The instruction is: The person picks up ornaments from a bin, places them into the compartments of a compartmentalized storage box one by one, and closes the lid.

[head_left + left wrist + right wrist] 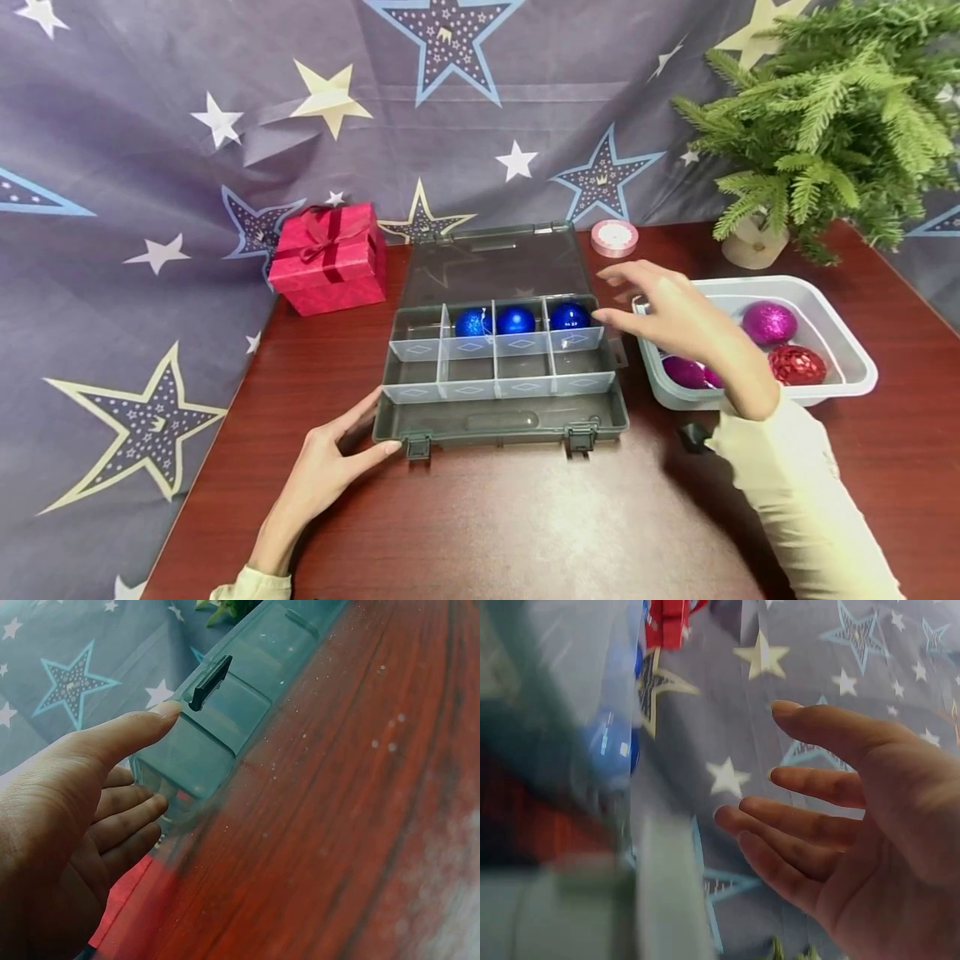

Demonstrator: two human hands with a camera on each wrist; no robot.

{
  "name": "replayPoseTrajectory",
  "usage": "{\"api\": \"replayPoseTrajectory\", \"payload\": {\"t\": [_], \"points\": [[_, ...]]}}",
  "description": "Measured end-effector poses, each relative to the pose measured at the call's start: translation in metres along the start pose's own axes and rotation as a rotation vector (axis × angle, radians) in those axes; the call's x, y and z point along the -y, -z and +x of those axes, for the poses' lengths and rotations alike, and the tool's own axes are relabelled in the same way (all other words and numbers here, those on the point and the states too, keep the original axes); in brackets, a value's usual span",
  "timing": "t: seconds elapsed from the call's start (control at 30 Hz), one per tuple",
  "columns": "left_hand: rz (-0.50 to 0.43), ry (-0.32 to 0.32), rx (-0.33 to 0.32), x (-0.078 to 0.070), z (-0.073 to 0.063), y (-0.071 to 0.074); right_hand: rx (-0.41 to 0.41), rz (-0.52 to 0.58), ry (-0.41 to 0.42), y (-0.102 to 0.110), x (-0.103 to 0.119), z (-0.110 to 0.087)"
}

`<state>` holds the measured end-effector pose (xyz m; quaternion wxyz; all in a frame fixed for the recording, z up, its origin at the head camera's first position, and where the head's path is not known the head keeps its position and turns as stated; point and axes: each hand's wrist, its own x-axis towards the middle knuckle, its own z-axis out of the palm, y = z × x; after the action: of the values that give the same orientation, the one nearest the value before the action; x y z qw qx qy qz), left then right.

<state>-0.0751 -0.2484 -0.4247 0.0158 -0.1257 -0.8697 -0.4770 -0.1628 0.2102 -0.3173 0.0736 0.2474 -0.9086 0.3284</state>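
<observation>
A dark translucent compartment box [501, 411] lies with its lid [495, 267] raised at the back. In its back row sit a glittery blue ball ornament [473, 322], a matte blue one [516, 320] and a shiny blue one [570, 316], each in its own compartment. My left hand [318, 467] holds the box's front left corner, thumb [154, 724] at the front edge beside a latch [211, 682] and fingers along the left side. Just right of the shiny ball, my right hand [675, 312] hovers with spread, loosely bent fingers and nothing between them.
Purple [769, 322] and red [797, 365] ball ornaments lie in a white tub [855, 367] on the right, under my right forearm. A red gift box [327, 258] stands back left. Behind the tub are a ribbon roll [614, 238] and a small fir tree [817, 142].
</observation>
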Motion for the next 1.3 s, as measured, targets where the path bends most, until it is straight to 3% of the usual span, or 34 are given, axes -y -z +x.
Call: {"api": "replayPoseTrajectory", "payload": {"t": [0.3,0.57,0.83,1.3], "points": [[0.002,-0.006,-0.005,0.002,-0.001,0.001,-0.02,-0.038,-0.1,0.021,-0.035,-0.032],[0.002,0.001,0.002,0.001,-0.001,0.001,0.01,-0.046,-0.215,0.024,-0.059,-0.045],[-0.008,-0.001,0.004,0.0,-0.001,0.001,0.044,-0.058,-0.201,0.019,-0.075,-0.05],[0.006,-0.01,-0.003,0.0,0.0,0.001,0.106,-0.105,-0.214,0.009,-0.083,-0.048]]}}
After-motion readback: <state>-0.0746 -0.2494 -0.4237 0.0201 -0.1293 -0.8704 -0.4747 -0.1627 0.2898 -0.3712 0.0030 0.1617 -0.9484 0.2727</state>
